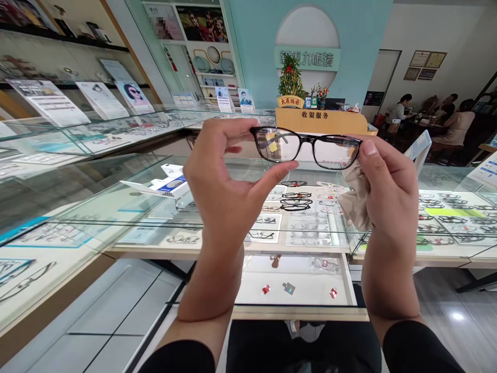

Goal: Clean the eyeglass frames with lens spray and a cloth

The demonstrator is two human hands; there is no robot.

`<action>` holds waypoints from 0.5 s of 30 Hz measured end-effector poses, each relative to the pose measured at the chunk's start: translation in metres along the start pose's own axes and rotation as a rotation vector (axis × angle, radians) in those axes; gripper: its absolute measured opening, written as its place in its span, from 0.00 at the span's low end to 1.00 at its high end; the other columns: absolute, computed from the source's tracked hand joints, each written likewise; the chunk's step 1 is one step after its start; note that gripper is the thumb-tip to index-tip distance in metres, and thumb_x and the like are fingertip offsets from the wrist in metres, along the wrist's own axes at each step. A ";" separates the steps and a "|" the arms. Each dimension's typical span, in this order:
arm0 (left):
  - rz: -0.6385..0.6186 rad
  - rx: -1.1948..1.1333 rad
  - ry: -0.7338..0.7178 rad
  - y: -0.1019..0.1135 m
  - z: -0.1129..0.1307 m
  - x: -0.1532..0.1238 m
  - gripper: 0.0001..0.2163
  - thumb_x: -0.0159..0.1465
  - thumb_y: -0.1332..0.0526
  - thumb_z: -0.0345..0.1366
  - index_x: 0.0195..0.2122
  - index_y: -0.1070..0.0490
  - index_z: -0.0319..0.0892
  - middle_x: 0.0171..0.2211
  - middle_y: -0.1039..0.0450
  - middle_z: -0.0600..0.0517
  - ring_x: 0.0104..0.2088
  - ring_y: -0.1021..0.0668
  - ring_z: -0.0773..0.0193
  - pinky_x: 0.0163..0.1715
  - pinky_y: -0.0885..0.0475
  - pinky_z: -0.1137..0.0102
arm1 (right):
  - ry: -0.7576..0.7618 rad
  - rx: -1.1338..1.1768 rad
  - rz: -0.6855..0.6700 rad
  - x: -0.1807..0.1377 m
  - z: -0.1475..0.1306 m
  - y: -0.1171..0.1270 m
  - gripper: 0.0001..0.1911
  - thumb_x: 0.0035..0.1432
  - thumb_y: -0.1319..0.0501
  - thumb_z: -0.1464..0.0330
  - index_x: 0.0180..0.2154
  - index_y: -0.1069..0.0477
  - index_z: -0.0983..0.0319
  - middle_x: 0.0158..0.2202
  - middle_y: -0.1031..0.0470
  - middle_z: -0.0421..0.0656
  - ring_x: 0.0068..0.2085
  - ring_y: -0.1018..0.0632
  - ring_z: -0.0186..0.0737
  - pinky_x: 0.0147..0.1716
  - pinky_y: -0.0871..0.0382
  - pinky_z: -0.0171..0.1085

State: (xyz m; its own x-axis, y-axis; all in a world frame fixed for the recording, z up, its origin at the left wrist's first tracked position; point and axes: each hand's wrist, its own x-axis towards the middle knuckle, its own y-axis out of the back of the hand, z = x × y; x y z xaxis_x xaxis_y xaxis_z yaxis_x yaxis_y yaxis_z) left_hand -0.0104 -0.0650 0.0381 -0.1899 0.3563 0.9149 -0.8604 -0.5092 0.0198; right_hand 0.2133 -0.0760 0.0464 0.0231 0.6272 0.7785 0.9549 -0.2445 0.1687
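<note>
A pair of black-framed eyeglasses (308, 139) is held up level in front of me, its clear lenses facing me. My left hand (229, 176) is at the left end, index finger by the upper corner and thumb spread below the left lens. My right hand (388, 181) pinches the right end between thumb and fingers. A crumpled beige cloth (356, 197) hangs from the same right hand, tucked against the palm. The temples extend behind the lenses, partly hidden. Below, an open white drawer (295, 267) holds small red and silver tags and a brown trinket.
A glass display counter (155, 207) with rows of eyeglass frames (295, 202) stands before me. A white stand with a blue label (173, 184) is on the left. Further back are a wooden cashier desk (322, 122), a potted plant (290, 77) and seated people (458, 119) at right.
</note>
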 end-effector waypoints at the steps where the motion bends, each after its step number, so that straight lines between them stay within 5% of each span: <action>1: 0.005 0.010 -0.001 -0.001 0.000 0.000 0.28 0.55 0.17 0.53 0.53 0.22 0.55 0.53 0.18 0.53 0.59 0.17 0.44 0.59 0.19 0.47 | 0.005 -0.004 0.000 0.000 0.001 0.001 0.25 0.76 0.45 0.42 0.49 0.17 0.49 0.28 0.33 0.40 0.30 0.25 0.38 0.25 0.34 0.38; 5: 0.030 0.009 0.002 -0.002 0.000 0.000 0.27 0.54 0.16 0.52 0.51 0.22 0.56 0.51 0.17 0.53 0.58 0.17 0.43 0.58 0.19 0.45 | 0.025 0.037 0.026 0.001 0.008 0.001 0.23 0.75 0.43 0.43 0.48 0.17 0.48 0.34 0.26 0.42 0.40 0.18 0.44 0.31 0.27 0.41; 8: 0.011 -0.033 0.030 -0.002 0.000 -0.001 0.27 0.55 0.17 0.51 0.52 0.22 0.56 0.52 0.18 0.53 0.61 0.18 0.43 0.56 0.17 0.46 | -0.012 0.063 0.042 0.001 0.011 0.000 0.22 0.75 0.42 0.43 0.46 0.18 0.48 0.33 0.26 0.41 0.37 0.19 0.43 0.29 0.29 0.40; 11: 0.019 -0.025 0.044 -0.003 0.002 -0.002 0.27 0.55 0.17 0.52 0.52 0.23 0.56 0.52 0.19 0.52 0.61 0.18 0.43 0.51 0.15 0.48 | -0.095 0.127 0.077 0.004 0.009 -0.001 0.17 0.74 0.39 0.48 0.43 0.20 0.50 0.27 0.35 0.37 0.25 0.32 0.35 0.22 0.41 0.37; 15: 0.097 -0.103 -0.019 -0.007 0.008 -0.001 0.26 0.53 0.16 0.47 0.49 0.23 0.52 0.50 0.19 0.51 0.51 0.14 0.49 0.47 0.16 0.52 | -0.185 0.234 0.086 0.008 0.004 -0.001 0.12 0.68 0.32 0.54 0.35 0.22 0.53 0.26 0.40 0.35 0.24 0.43 0.31 0.20 0.49 0.35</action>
State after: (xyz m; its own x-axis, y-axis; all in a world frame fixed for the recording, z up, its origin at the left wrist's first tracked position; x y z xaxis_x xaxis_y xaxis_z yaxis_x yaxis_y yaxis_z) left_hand 0.0001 -0.0681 0.0401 -0.2666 0.2933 0.9181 -0.8825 -0.4573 -0.1101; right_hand 0.2141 -0.0678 0.0499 0.1398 0.7406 0.6572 0.9888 -0.1389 -0.0538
